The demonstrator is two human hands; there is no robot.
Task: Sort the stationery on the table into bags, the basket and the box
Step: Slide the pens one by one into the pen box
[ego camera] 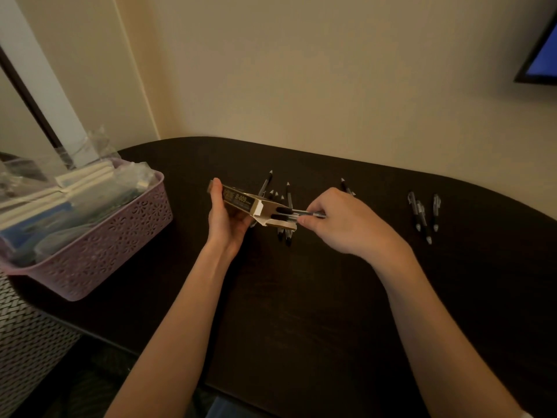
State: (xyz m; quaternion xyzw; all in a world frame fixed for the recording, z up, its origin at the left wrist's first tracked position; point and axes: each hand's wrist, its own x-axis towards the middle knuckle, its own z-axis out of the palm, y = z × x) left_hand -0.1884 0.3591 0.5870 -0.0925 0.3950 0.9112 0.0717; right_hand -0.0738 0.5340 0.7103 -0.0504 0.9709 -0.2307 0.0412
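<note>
Gripping the long tan cardboard box [241, 203], left hand [224, 220] is steadying it while right hand [340, 220] is pinching black-grip pens [297, 213] at its 3 o'clock mouth; tilt risks pens sliding out.

My left hand [224, 217] grips a long cardboard box [245, 203] above the dark table [316, 297], its open end facing right. My right hand [340, 221] pinches pens [294, 215] whose black ends sit inside that opening. More pens [423, 214] lie well to the right, others [287, 194] behind the box. A pink basket [99, 236] of packets stands left.
</note>
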